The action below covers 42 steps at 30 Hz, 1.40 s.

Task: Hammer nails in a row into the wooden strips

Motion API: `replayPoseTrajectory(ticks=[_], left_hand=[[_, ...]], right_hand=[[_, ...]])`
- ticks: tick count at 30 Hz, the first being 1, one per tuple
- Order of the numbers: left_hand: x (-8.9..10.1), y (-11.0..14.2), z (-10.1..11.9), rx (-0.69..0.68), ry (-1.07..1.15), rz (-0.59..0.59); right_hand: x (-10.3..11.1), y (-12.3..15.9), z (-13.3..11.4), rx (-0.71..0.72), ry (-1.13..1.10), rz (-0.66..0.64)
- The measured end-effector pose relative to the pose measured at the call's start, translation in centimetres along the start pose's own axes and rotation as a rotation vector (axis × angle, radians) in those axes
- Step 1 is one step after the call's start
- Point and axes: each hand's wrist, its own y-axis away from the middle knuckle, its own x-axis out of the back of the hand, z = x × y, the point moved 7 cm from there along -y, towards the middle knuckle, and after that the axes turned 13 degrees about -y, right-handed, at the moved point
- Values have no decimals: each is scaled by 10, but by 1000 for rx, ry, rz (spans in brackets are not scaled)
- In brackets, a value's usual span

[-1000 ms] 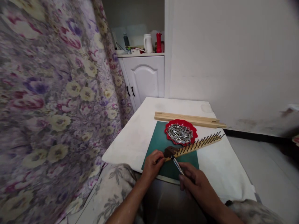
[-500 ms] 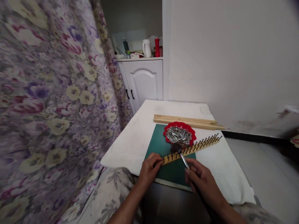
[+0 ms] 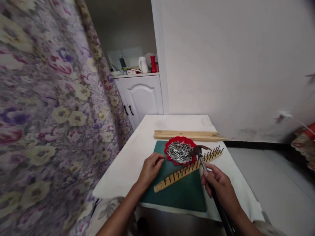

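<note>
Bare hands flank the work: the right hand (image 3: 219, 183) wraps the dark-gripped, metal-shafted claw hammer (image 3: 202, 162) high on its handle, presumably for control, while the left hand (image 3: 149, 168) hovers with fingers curled together; whether they pinch anything, I cannot tell. Between them, a narrow, pale wooden strip (image 3: 161, 186) studded with dark upright nails slants across a flat green mat (image 3: 183, 195), which likely shields the white cloth-covered table (image 3: 128, 178). Just behind the strip sits a scalloped red dish (image 3: 180, 139) of loose silver nails (image 3: 179, 152), apparently placed for easy reach by the left hand. Farther back, pale wooden lengths (image 3: 184, 135) lie side by side, probably kept clear of the hammering area.
</note>
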Motion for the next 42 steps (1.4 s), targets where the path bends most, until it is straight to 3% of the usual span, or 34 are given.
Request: replayPoseTrajectory(ticks=[5, 10, 14, 19, 26, 34, 38, 42], left_hand=[[-54, -79, 17, -191, -257, -216], [-99, -127, 16, -202, -325, -309], [-115, -146, 8, -170, -374, -353], [-112, -154, 6, -215, -404, -382], [-82, -134, 1, -172, -387, -311], [-43, -84, -17, -28, -208, -159], [-19, -41, -37, 177, 197, -78], [-8, 11, -52, 382, 533, -38]], right_hand=[[5, -4, -2, 2, -12, 21], [4, -4, -2, -2, 2, 3], [5, -5, -1, -25, 18, 17], [5, -4, -3, -23, 9, 10], [3, -3, -4, -16, 4, -3], [1, -4, 2, 13, 44, -21], [-1, -2, 2, 22, 73, -29], [-3, 1, 6, 14, 81, -40]])
